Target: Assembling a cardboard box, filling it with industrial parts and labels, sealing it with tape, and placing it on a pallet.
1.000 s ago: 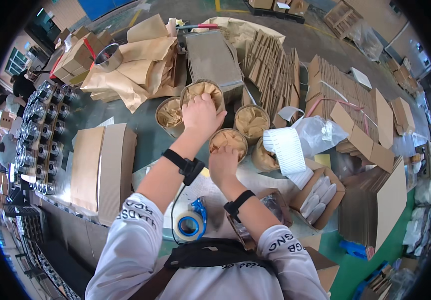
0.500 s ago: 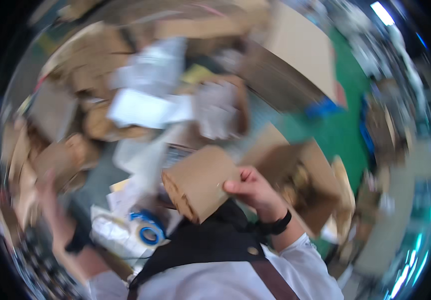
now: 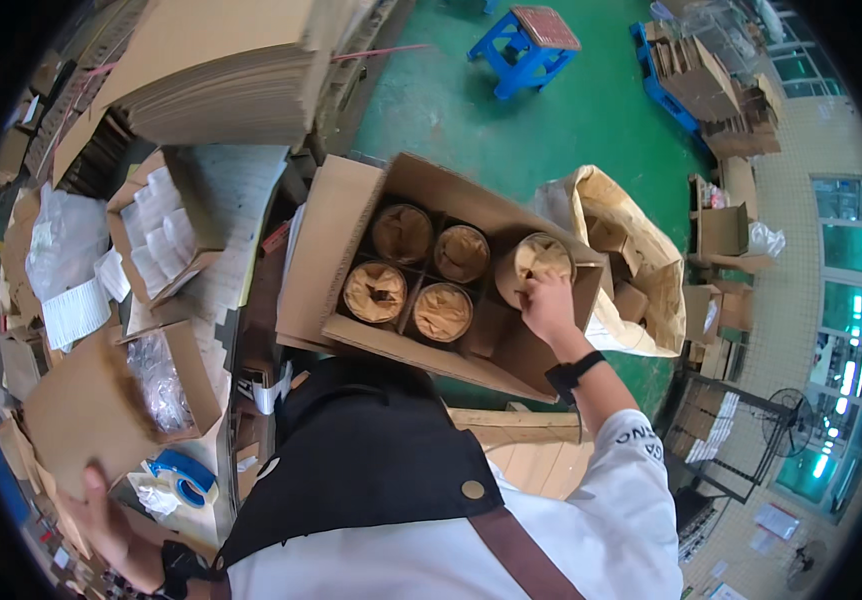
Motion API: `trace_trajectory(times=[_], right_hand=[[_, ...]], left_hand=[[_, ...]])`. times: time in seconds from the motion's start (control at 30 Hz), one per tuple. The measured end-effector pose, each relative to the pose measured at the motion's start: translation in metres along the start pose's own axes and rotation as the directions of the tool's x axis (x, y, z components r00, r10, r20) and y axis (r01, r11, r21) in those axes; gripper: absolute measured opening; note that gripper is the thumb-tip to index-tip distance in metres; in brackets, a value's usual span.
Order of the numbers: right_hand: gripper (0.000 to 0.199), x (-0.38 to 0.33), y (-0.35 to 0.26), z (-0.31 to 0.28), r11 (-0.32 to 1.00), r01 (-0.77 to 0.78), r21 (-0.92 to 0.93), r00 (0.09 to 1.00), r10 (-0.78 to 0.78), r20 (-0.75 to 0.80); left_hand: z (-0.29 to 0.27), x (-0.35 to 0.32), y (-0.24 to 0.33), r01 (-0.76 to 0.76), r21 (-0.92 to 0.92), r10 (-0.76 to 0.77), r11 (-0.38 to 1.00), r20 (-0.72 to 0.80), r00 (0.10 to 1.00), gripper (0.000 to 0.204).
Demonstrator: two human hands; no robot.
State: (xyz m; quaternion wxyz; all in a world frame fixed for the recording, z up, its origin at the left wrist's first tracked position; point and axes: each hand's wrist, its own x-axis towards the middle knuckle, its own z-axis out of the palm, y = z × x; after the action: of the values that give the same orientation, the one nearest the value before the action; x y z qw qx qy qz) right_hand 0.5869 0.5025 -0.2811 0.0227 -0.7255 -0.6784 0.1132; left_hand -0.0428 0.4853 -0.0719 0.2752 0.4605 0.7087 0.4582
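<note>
My right hand (image 3: 549, 305) grips the top of a cylinder wrapped in brown paper (image 3: 541, 255), at the right end of an open cardboard box (image 3: 501, 370). Its paper is folded in at the top. Several like cylinders (image 3: 443, 312) stand upright in the box's divided compartments to the left. The compartment nearest my right wrist shows bare cardboard. At the lower left, my left hand (image 3: 106, 525) is closed on a broad brown paper-wrapped bundle (image 3: 91, 410), thumb on its near side. Motion blurs the bundle, and most of the fingers are hidden.
A blue tape dispenser (image 3: 183, 478) lies beside my left hand. Beyond it are a carton of clear plastic (image 3: 161, 380) and a carton of white rolls (image 3: 156, 235). Flat cardboard (image 3: 221, 90) is stacked at the back. A large paper sack (image 3: 641, 215) stands right of the box; a blue stool (image 3: 526, 45) stands farther off.
My view has swung right. The wrapped cylinder in my right hand has gone from in front of my apron into the box. My left hand, formerly spread, now has the brown bundle.
</note>
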Motion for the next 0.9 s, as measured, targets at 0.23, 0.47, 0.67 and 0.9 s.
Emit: trace_trajectory(times=[0.23, 0.47, 0.67, 0.9], right_hand=[[0.014, 0.0, 0.057, 0.099, 0.96, 0.072, -0.27, 0.982, -0.022, 0.186], [0.033, 0.005, 0.082, 0.079, 0.815, -0.268, 0.514, 0.951, 0.308, 0.009], [0.029, -0.085, 0.071, -0.101, 0.065, 0.095, 0.993, 0.689, 0.716, -0.113], [0.03, -0.153, 0.056, -0.018, 0.169, -0.332, 0.928, 0.551, 0.833, 0.045]], left_hand=[[0.262, -0.009, 0.12, -0.43, 0.007, 0.241, 0.903, 0.82, 0.52, 0.051], [0.473, -0.099, 0.079, -0.703, -0.321, 0.244, 0.635, 0.946, -0.212, 0.046], [0.549, -0.2, -0.022, -0.749, -0.353, 0.132, 0.561, 0.931, -0.34, 0.043], [0.58, -0.239, -0.083, -0.849, -0.443, 0.174, 0.29, 0.896, -0.408, 0.033]])
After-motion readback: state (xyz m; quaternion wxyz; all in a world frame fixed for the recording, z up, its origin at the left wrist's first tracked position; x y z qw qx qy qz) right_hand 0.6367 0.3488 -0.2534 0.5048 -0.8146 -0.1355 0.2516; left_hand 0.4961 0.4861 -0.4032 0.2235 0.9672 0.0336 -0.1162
